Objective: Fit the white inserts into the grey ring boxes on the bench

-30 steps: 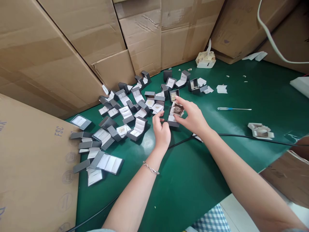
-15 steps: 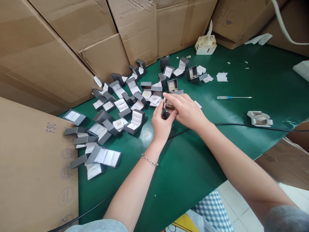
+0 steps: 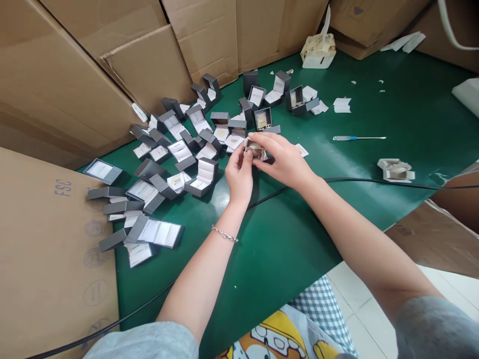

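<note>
Both hands meet over the green table point(image 3: 262, 249). Between them is a small cream-and-brown box insert point(image 3: 255, 148), partly covered by the fingers. My left hand point(image 3: 239, 177) grips it from the left, its thumb pressed on the near side. My right hand point(image 3: 284, 158) closes on it from above and the right, fingers bent round its edge. Just beyond the hands, a dark grey jewelry box point(image 3: 263, 118) stands open with cream material inside. A loose white card point(image 3: 301, 150) lies to the right of my right hand.
Several open grey jewelry boxes with white linings point(image 3: 204, 175) spread to the left. To the right lie a screwdriver point(image 3: 352, 138), another cream insert point(image 3: 396, 170) and paper scraps point(image 3: 342, 105). A black cable point(image 3: 374, 183) crosses the table. Tissues point(image 3: 318, 52) and cartons point(image 3: 262, 35) line the back.
My hands have turned the insert so more of its upper face shows, and the dark piece seen by my left thumb is out of sight. The view has shifted slightly.
</note>
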Available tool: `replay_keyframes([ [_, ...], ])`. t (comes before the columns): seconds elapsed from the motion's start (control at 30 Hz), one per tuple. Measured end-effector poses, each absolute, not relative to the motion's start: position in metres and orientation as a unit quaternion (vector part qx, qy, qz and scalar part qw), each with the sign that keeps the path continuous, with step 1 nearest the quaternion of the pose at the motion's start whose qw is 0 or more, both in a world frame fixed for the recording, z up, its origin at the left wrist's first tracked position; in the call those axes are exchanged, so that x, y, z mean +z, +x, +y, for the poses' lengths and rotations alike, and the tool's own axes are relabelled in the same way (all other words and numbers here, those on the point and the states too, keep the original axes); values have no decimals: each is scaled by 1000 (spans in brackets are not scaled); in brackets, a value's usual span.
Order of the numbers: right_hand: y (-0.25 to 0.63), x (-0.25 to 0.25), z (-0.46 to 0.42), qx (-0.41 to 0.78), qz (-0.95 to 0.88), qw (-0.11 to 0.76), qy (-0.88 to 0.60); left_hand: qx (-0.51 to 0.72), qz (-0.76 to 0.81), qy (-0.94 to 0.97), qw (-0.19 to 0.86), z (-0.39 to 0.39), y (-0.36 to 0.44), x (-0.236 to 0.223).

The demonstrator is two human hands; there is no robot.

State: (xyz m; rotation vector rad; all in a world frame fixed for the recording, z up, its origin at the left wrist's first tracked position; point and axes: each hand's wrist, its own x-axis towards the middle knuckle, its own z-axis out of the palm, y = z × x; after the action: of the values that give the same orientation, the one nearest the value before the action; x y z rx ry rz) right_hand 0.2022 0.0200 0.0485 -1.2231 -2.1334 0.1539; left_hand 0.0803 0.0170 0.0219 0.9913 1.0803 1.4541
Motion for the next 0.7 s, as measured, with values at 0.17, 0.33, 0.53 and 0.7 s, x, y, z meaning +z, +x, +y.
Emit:
replay_keyframes([
  [0.17,206,48,22,73,-804,333,-487,615,463,296,566,26,75,18],
  [0.33,203,45,24,99,-783,352,-503,596,395,163,680,33,69,23],
  [0.53,198,43,23,98,-767,396,-496,537,333,152,761,29,70,33],
  [0.7,199,43,21,72,-768,405,-491,512,342,191,765,28,70,28],
])
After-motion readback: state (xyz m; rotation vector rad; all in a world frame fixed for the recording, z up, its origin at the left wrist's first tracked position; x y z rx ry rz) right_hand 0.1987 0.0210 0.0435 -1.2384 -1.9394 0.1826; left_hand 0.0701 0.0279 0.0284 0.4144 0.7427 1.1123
